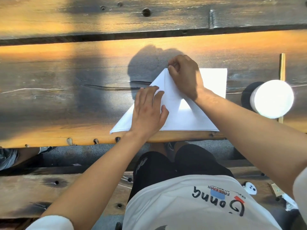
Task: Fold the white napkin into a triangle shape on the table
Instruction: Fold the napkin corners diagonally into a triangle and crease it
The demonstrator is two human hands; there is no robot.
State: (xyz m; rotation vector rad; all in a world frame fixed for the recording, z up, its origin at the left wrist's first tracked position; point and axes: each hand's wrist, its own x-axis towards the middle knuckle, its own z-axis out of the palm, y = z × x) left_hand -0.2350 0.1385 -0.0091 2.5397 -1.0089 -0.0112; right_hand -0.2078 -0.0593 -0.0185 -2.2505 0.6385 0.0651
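The white napkin (181, 117) lies as a triangle at the near edge of the wooden table (66, 97), its long side along the edge and its tip pointing away from me. My left hand (147, 112) rests flat on its left half, fingers spread. My right hand (184, 77) pinches the tip of the triangle with curled fingers. A second white sheet (214, 80) shows behind the right wrist, partly hidden by my arm.
A white round cup or lid (272, 98) stands at the right, beside a thin wooden stick (282, 67). A gap between planks runs across the far table. Below are my legs, a bench, and another person's foot (10, 156) at the left.
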